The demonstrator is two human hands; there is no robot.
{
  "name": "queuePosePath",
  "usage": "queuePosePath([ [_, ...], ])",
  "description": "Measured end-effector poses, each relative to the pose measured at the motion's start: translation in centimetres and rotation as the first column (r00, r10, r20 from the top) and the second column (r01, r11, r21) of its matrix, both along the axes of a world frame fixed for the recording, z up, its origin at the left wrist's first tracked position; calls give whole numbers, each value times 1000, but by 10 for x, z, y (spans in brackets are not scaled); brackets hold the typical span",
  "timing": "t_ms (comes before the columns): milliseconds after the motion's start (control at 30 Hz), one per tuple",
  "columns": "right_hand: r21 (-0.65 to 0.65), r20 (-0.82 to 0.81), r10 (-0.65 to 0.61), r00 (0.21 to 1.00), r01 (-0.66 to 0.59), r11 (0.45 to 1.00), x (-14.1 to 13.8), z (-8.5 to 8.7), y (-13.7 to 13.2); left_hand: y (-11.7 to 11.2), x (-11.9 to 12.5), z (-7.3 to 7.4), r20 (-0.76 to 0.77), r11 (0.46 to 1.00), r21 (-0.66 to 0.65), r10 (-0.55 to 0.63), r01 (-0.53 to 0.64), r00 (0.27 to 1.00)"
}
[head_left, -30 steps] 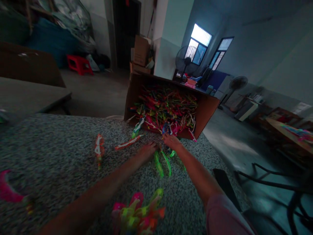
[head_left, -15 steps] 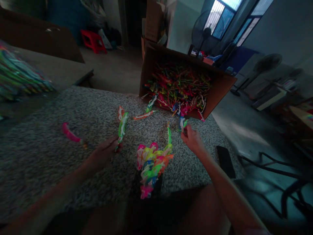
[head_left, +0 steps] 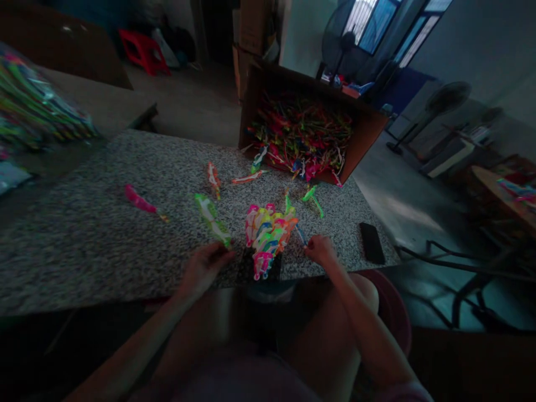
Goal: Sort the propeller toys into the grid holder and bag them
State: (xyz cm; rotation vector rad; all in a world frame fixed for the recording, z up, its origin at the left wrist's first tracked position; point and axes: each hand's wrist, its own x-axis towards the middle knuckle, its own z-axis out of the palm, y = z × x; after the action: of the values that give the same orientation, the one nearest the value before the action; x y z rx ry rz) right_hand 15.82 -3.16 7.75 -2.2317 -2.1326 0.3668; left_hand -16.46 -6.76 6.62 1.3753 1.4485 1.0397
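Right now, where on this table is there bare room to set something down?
Bare: the left stretch of table near the pink piece, and the strip between phone and box. Crowded: from the pile to the box mouth.

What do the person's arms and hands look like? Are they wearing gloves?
No gloves: left hand and right hand are bare, as are both forearms. A pinkish short sleeve shows on the right upper arm. No watch or ring shows in this dim picture.
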Motion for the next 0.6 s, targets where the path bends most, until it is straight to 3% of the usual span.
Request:
queuePosePath([
  [200,44,-41,-29,999,30,999,-11,-7,-15,-13,23,-15,-48,978,204,62,-51,997],
  [333,62,-130,-66,989,75,995,-13,-3,-23,-11,35,-22,-112,967,252,-14,42,994],
  [400,75,-286,-117,951,143,987,-19,-3,-30,-9,39,-24,-151,962,252,-71,107,986],
  [433,77,-431,-145,890,196,977,-24,-4,-35,-8,40,-25,-177,958,253,-89,133,980],
  [500,68,-736,-161,657,309,949,-39,-9,-45,-7,42,-27,-233,949,267,-103,166,967],
  [533,66,-835,-139,532,349,935,-48,-12,-50,-7,42,-29,-260,943,284,-97,172,961],
  [600,105,-912,-74,404,404,909,-66,-19,-59,-7,42,-33,-308,930,324,-69,173,949],
])
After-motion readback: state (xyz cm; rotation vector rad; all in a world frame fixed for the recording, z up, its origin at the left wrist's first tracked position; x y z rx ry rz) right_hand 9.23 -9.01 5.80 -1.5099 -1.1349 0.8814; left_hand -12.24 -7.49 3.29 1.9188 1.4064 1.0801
